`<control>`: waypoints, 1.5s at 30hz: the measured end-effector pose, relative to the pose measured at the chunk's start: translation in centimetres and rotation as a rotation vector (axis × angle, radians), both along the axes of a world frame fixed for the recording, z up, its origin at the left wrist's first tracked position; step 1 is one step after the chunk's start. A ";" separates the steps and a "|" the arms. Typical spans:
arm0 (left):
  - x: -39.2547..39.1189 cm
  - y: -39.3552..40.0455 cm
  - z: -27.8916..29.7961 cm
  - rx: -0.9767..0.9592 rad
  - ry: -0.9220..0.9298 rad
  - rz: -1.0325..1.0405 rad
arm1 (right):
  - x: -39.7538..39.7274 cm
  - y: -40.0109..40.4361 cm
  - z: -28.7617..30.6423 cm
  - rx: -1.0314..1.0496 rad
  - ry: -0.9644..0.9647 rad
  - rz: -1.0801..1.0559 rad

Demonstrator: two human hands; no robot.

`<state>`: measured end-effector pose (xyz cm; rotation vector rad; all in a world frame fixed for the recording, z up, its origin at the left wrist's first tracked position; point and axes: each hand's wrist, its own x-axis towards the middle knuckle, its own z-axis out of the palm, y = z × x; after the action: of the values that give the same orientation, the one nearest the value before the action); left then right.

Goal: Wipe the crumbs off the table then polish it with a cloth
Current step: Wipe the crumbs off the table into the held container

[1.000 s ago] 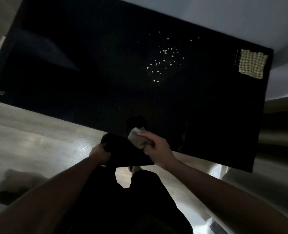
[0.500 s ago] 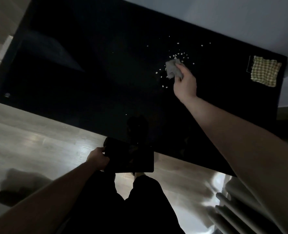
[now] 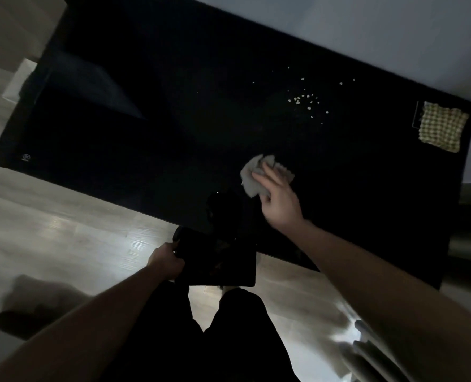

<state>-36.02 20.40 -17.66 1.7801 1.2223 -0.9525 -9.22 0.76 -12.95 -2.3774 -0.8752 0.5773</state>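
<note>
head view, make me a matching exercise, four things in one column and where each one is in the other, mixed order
Things:
1. grey crumpled cloth
2. yellow checked cloth
3. pale scattered crumbs
4. dark flat tray

Places:
A. far right corner of the black table
B. under the right hand, on the table
C. held by the left hand at the table's near edge
D. loose on the table, beyond the right hand

Pairs: 1-B, 2-A, 3-D, 4-C

I can read no text anywhere; the small pale mark (image 3: pixel 26 157) on the table's (image 3: pixel 173 119) left corner is too blurred.
</note>
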 end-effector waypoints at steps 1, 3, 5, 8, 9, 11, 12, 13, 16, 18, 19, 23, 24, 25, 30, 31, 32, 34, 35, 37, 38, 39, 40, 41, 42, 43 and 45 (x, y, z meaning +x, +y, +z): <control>-0.1 0.1 0.0 -0.001 0.008 -0.007 | -1.9 -0.6 0.0 0.036 0.014 0.019; -0.3 0.2 0.0 0.001 0.022 -0.020 | -5.6 -1.3 0.3 0.064 0.066 0.032; -0.4 0.3 0.0 0.005 0.023 -0.035 | -9.1 -1.9 0.6 0.026 0.128 0.042; -0.5 0.3 0.5 -0.004 0.010 -0.065 | -13.2 -2.8 1.0 0.017 0.222 0.084; -0.6 0.3 0.6 -0.005 0.006 -0.070 | -14.2 -3.0 1.3 0.027 0.264 0.073; -0.8 0.3 0.9 0.002 -0.003 -0.072 | -15.4 -3.0 2.0 0.069 0.321 0.050; -0.9 0.3 1.1 0.006 -0.008 -0.076 | -15.7 -2.9 2.6 0.092 0.343 0.047; -0.9 0.4 1.3 0.009 -0.012 -0.081 | -15.7 -2.6 3.2 0.117 0.363 0.037; -1.1 0.7 1.6 0.011 -0.029 -0.083 | -14.2 -1.3 4.7 0.197 0.353 -0.098; -1.3 0.9 1.6 0.020 -0.034 -0.068 | -11.9 0.2 5.1 0.251 0.309 -0.209; -1.4 1.0 1.7 0.023 -0.037 -0.059 | -10.5 1.0 5.3 0.274 0.289 -0.247; -1.5 1.8 1.5 0.023 -0.041 -0.038 | -5.4 4.7 5.3 0.274 0.205 -0.302; -1.6 2.1 1.4 0.020 -0.043 -0.036 | -4.5 5.6 5.3 0.248 0.203 -0.303; -1.7 2.4 1.3 0.014 -0.042 -0.032 | -3.8 6.5 5.0 0.220 0.196 -0.295; -2.1 3.4 0.8 0.008 -0.046 -0.037 | -4.2 8.3 2.4 0.021 0.125 -0.087; -2.1 3.5 0.8 0.008 -0.046 -0.033 | -5.1 8.2 2.0 0.017 0.081 -0.046; -2.2 3.7 0.7 0.007 -0.045 -0.031 | -6.2 7.8 1.9 0.028 0.044 -0.014; -2.2 4.0 0.7 0.006 -0.047 -0.030 | -8.6 6.7 1.6 0.062 0.026 0.028; -2.2 4.1 0.7 0.004 -0.048 -0.033 | -9.9 6.0 1.5 0.078 0.025 0.038; -2.1 4.4 0.9 0.003 -0.051 -0.044 | -12.4 4.8 1.5 0.044 0.054 0.021; -2.0 4.5 0.9 0.002 -0.055 -0.050 | -13.7 4.3 1.8 0.018 0.078 0.010; -1.9 4.6 1.0 0.001 -0.059 -0.058 | -14.9 3.9 2.1 0.004 0.102 0.009; -1.8 4.6 1.0 0.003 -0.062 -0.067 | -16.1 3.6 2.4 0.006 0.123 0.012; -1.7 4.7 1.2 0.007 -0.065 -0.079 | -17.3 3.2 2.6 0.015 0.161 0.000; -1.7 4.8 1.2 0.008 -0.065 -0.095 | -18.5 2.9 2.9 0.019 0.210 -0.024; -1.6 4.9 1.3 0.008 -0.065 -0.113 | -19.6 2.5 3.2 0.034 0.255 -0.051; -1.5 5.1 1.3 -0.002 -0.064 -0.151 | -21.2 1.8 3.5 0.062 0.330 -0.106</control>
<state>-37.54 25.52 -16.34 1.9083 1.0585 -0.9727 -30.42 2.59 -9.43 -2.1736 -0.6085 0.8554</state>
